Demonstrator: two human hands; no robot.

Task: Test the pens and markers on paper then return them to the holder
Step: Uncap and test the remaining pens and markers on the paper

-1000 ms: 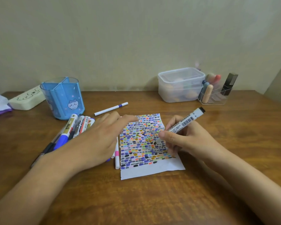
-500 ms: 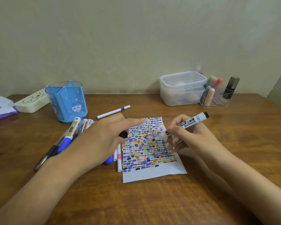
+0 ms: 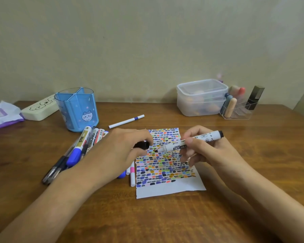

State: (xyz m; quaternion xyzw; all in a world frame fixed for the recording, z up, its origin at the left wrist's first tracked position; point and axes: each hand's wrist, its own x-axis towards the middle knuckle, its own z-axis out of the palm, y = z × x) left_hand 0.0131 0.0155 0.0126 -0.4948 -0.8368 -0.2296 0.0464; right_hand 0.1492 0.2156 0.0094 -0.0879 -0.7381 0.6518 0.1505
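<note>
Fingers [image 3: 191, 142] of the right hand [image 3: 211, 151] are being kept pinched around the barrel of a white whiteboard marker [image 3: 189, 142], which is being held nearly level above the sheet of paper [image 3: 172, 188], its bare black tip pointing toward the left hand [image 3: 119, 153]. A black cap [image 3: 142, 144] is being gripped between the curled thumb and fingers of that left hand, just beside the tip and roughly in line with it. Capping is judged to be the step in hand.

The paper is lying at the middle of the table [image 3: 253, 172], most of it covered with rows of coloured test marks, a white strip being left along its near edge. Beside its left edge two thin white pens [image 3: 132, 174] are lying, and a loose pile of markers and pens [image 3: 81, 149] is spreading from there toward the blue divided pen holder [image 3: 77, 109], which is standing toward the far left of the table and appears empty. One thin pen [image 3: 126, 121] is lying apart, between holder and paper.

Misalignment is being risked: if the cap is being brought in at an angle, ink could be smeared on the left fingers or the rim. A cap only half pressed could be letting the tip dry, or dropping off in the holder. Pens under the left wrist could also be getting rolled toward the near edge.
</note>
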